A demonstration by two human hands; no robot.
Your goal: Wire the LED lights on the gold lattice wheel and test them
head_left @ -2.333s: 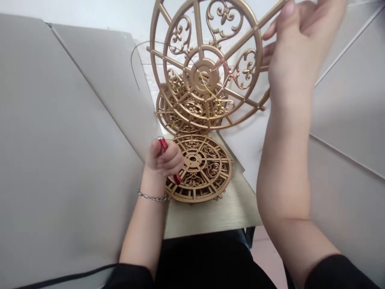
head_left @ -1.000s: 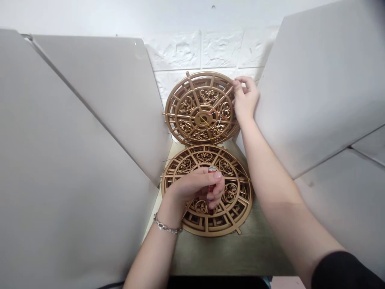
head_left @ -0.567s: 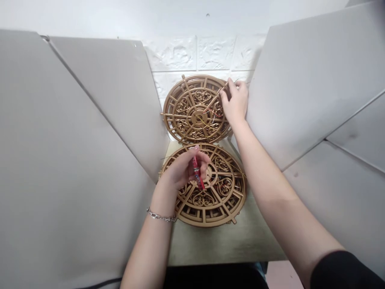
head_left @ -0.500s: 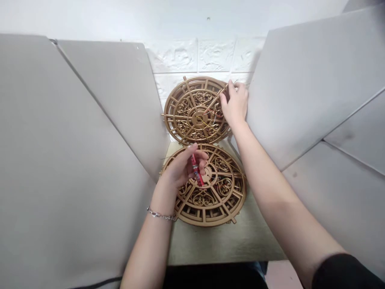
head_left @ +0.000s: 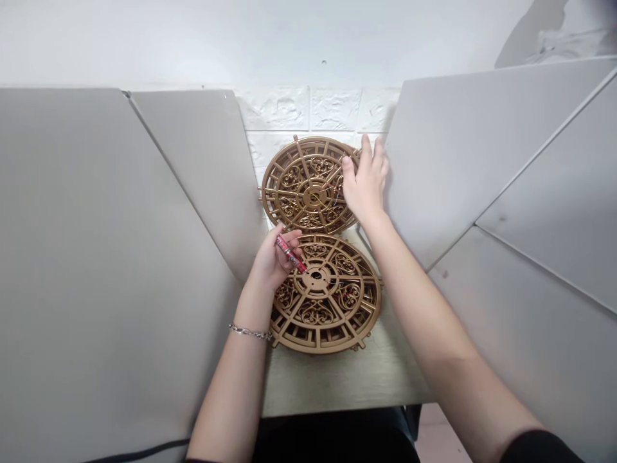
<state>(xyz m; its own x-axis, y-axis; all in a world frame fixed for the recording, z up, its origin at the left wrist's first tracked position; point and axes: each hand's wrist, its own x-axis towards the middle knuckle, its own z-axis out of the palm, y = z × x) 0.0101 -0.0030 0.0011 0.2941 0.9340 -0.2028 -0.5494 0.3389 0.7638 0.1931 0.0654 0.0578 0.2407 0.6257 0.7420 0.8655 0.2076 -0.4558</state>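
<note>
Right hand: fingers spread at back pile — no longer pinching, so top wheel seems settled
Left hand: curled around red stick, near front pile

The left hand holds a red cylinder by the nearer gold lattice disc

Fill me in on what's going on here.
A person's left hand holds a slim red patterned cylinder over the front stack of round gold-coloured openwork discs, which lies on a pale table. The right hand, open, is at the right edge of a similar rear stack, near the white brick-patterned wall.
</note>
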